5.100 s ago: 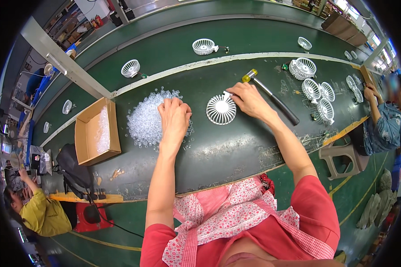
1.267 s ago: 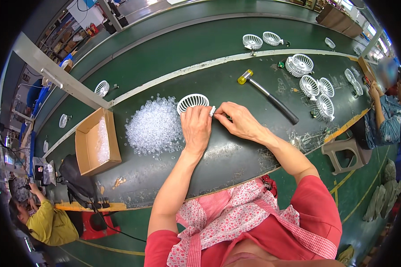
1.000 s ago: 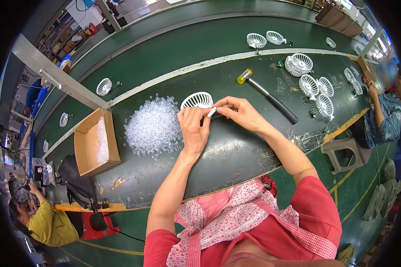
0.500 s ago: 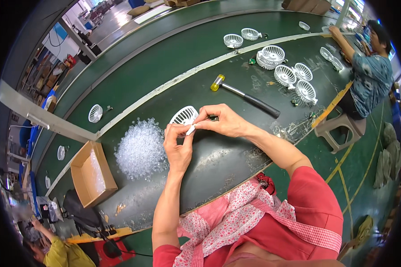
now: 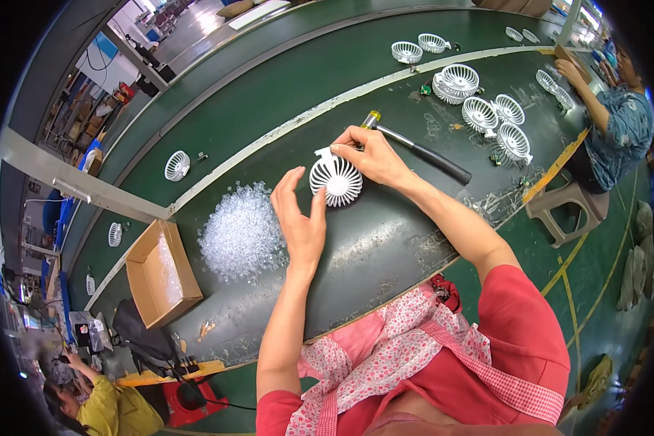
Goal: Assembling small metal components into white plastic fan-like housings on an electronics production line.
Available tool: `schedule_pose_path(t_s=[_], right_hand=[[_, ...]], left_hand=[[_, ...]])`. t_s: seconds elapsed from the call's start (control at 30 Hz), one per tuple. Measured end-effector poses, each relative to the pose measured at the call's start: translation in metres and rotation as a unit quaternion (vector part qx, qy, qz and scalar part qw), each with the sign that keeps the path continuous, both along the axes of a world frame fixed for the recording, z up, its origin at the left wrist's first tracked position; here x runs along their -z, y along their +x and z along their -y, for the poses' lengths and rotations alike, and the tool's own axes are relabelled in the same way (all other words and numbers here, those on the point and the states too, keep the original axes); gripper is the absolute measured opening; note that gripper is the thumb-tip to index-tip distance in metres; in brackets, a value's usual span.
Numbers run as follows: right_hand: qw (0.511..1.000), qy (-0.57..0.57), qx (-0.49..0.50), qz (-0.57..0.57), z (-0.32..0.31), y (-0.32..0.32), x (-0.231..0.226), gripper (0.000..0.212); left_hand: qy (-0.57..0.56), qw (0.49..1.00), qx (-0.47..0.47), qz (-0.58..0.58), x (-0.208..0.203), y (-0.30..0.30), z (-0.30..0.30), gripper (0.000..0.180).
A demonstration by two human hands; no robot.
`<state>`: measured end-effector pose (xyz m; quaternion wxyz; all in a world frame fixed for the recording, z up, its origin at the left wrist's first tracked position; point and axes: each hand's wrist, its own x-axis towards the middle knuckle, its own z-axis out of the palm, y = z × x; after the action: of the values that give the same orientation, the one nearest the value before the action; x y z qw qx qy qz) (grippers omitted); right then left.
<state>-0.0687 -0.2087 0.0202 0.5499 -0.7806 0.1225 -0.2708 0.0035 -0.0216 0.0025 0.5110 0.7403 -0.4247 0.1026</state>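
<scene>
A round white fan grille (image 5: pixel 339 187) with radiating ribs and a short neck at its top is at the middle of the bench, between my hands. My right hand (image 5: pixel 376 158) pinches it at the neck with thumb and fingers. On its other side my left hand (image 5: pixel 298 221) is open, fingers and thumb apart, the thumb tip at the grille's left edge. Whether the thumb presses on it I cannot tell. Left of my left hand lies a heap of small clear plastic pieces (image 5: pixel 240 232). Behind my right hand rests a hammer (image 5: pixel 436 161) with a yellow head and black grip.
Several white grilles (image 5: pixel 479 115) with small green boards lie at the right. An open cardboard box (image 5: pixel 185 291) sits at the left. A pale strip (image 5: pixel 269 138) divides the bench from the green belt (image 5: pixel 247 109). Co-workers sit at far right and lower left.
My hands have parted from a pinch on a small white piece. My left fingers have spread, and my right hand now holds the grille. The view has shifted slightly.
</scene>
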Motion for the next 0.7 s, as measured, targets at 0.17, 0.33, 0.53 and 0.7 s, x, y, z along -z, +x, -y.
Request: schedule_pose_path(t_s=[0.17, 0.33, 0.53, 0.7], right_hand=[[0.991, -0.117, 0.031, -0.055, 0.014, 0.009, 0.042, 0.020], [0.932, -0.361, 0.026, -0.024, 0.012, -0.002, 0.043, 0.014], [0.933, -0.356, 0.046, -0.011, 0.011, -0.006, 0.048, 0.013], [0.945, -0.325, -0.007, -0.039, 0.021, -0.001, 0.048, 0.013]], left_hand=[[0.145, 0.966, 0.040, 0.209, 0.010, -0.011, 0.012, 0.050], [0.164, 0.969, 0.037, 0.182, 0.018, -0.013, 0.007, 0.048], [0.181, 0.964, 0.033, 0.191, 0.016, -0.018, 0.008, 0.051], [0.173, 0.966, 0.032, 0.189, 0.019, -0.020, 0.010, 0.050]])
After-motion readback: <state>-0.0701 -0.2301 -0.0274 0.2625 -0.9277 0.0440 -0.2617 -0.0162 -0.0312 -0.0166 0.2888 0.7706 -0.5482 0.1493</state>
